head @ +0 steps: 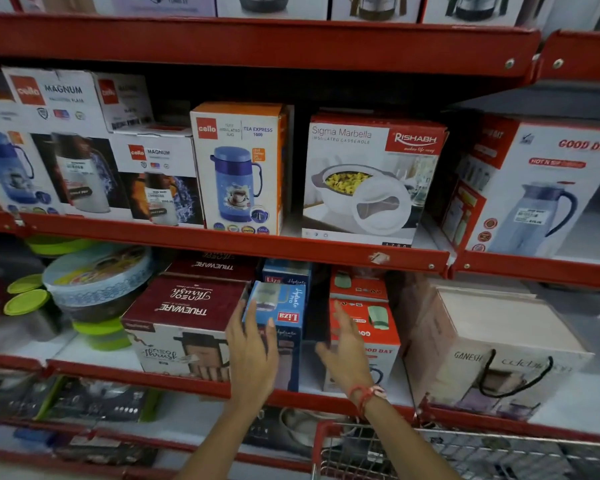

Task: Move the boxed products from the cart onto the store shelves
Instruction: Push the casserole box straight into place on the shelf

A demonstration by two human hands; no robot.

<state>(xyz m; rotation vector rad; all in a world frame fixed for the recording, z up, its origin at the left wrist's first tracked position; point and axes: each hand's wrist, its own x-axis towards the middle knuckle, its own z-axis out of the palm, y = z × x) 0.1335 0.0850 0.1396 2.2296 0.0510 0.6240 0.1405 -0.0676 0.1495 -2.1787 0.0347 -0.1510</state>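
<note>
A tall blue Liza box (284,315) stands on the lower red shelf (174,381), between a maroon Trueware box (184,313) and an orange Good Day box (364,320). My left hand (252,355) lies flat against the blue box's left front edge with its fingers spread; it does not grip the box. To the right of the blue box my right hand (347,355) hovers open in front of the orange box, a red thread around its wrist. The wire cart (465,452) with a red rim sits at the bottom right, below my arms.
The shelf above holds Cello flask boxes (238,168), a Rishabh casserole box (371,178) and a Good Day jug box (541,188). A Ganesh box with a black cord handle (496,348) stands right of the orange box. Green-lidded containers (94,289) fill the lower left.
</note>
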